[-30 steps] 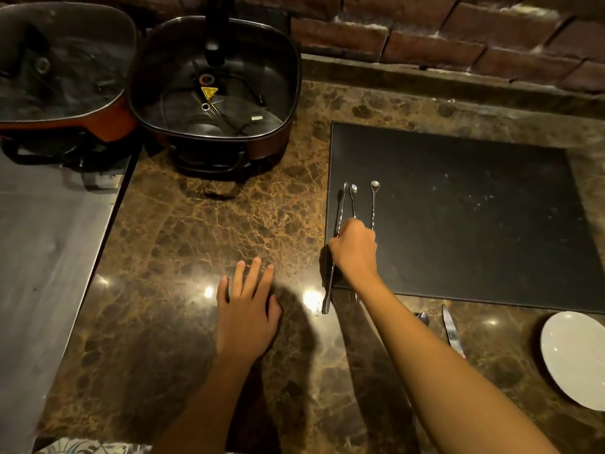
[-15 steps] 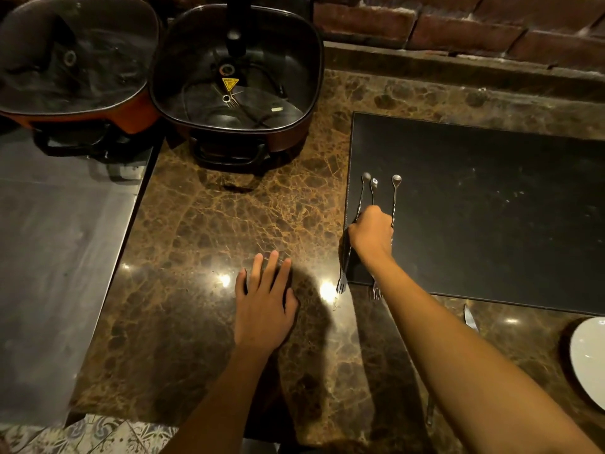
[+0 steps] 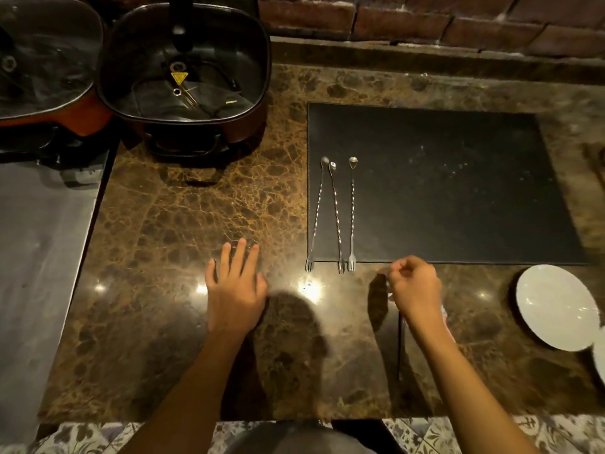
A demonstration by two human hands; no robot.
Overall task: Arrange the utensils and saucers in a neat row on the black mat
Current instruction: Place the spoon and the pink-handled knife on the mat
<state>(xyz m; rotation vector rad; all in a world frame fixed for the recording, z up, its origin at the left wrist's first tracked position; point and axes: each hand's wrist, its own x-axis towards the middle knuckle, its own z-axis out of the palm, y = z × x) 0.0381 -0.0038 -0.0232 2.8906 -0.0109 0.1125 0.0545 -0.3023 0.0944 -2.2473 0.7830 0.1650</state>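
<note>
Three long twisted metal utensils (image 3: 337, 217) lie side by side on the left part of the black mat (image 3: 458, 191), spoon ends far, fork ends just over the near edge. My left hand (image 3: 234, 286) rests flat on the marble counter, fingers apart. My right hand (image 3: 414, 290) hovers low in front of the mat with its fingers curled. A thin dark utensil handle (image 3: 400, 348) runs out from under its wrist, and a knife (image 3: 448, 326) is mostly hidden behind it. Whether the fingers touch either one is hidden. A white saucer (image 3: 556, 306) sits right of my hand.
The edge of a second saucer (image 3: 600, 355) shows at the right border. Two lidded electric pots (image 3: 183, 63) stand at the back left, beside a grey steel surface (image 3: 39, 257). A brick wall runs along the back, and the counter's front edge is near me.
My right hand has let go of the three utensils on the mat and drawn back right and toward me, over the loose cutlery on the counter. My left hand has stayed flat.
</note>
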